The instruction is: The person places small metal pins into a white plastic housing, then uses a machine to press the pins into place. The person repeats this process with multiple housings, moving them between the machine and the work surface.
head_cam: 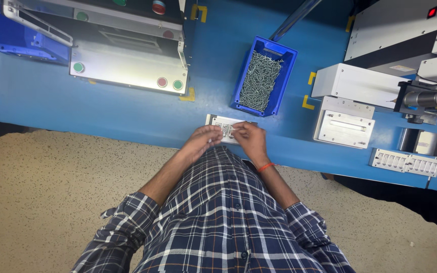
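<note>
Head view, left hand (202, 140) and right hand (249, 137) pinching white fixture (217, 122), blue bin (264, 76) (full of screws (260, 81))

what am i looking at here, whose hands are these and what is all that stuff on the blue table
The picture comes from a camera worn on a person's head, looking straight down, so you see their checked shirt and both bare arms. The left hand and right hand meet over a small pale metal block at the near edge of the blue table. The fingers seem to pinch something tiny there; it is too small to tell what. Behind it stands a blue bin full of small metal screws. To the left is a grey machine with round red and green buttons; to the right are white and grey boxes and a white slotted strip.
</note>
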